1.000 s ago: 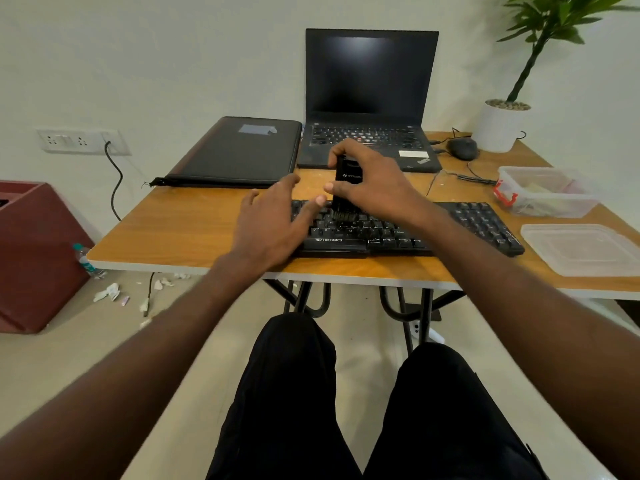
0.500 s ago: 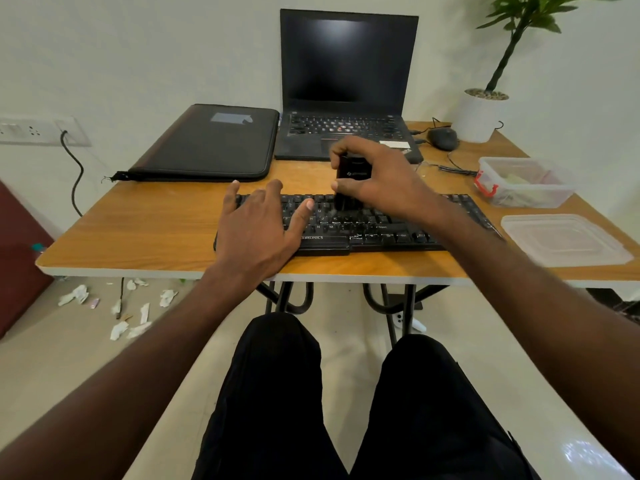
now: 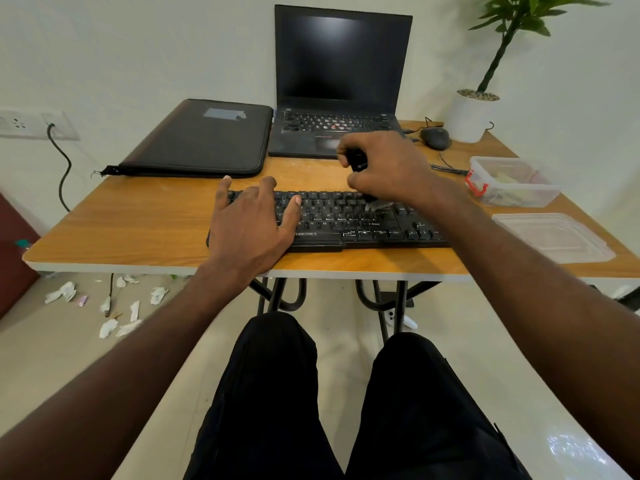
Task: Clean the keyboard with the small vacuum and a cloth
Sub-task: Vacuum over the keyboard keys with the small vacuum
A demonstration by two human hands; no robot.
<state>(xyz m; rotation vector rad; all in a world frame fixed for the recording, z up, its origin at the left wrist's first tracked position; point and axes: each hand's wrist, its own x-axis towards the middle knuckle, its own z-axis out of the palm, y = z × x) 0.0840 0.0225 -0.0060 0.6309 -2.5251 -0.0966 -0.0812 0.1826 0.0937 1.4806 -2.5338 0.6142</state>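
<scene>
Vacuuming the black plastic keyboard [image 3: 346, 220] at the front of the wooden worktop [image 3: 138, 223].

The right hand [image 3: 391, 168] grips the small black vacuum [image 3: 357, 161] round its smooth, rigid, probably light body, soft bristle tip on the keys right of centre. The left hand [image 3: 251, 220] lies flat with fingers straight on the keyboard's left end, steadying that stiff, light slab.

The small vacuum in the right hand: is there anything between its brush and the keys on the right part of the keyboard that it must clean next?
Nothing visible blocks it. The right hand holds the small vacuum with its brush already on the keyboard; the left hand rests on the opposite end.
</scene>
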